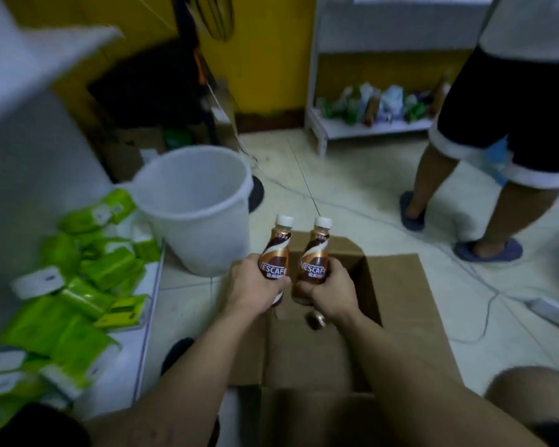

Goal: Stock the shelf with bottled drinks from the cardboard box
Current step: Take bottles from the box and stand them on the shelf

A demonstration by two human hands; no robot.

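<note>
An open cardboard box (pixel 397 304) sits on the floor in front of me. Above it, my left hand (pixel 250 290) grips a brown coffee bottle (pixel 276 253) with a white cap, held upright. My right hand (pixel 331 293) grips a second, matching coffee bottle (pixel 317 253) right beside the first. Another bottle (pixel 315 319) lies in the box just under my right wrist. A low white shelf (pixel 136 343) runs along my left, and its bottom board carries green packets (pixel 88 285).
A white plastic bucket (pixel 196 204) stands on the floor between the left shelf and the box. A person in dark shorts and slippers (pixel 488 250) stands at the right. A second white shelf (pixel 368 127) with packets is at the back. Cables cross the tiled floor.
</note>
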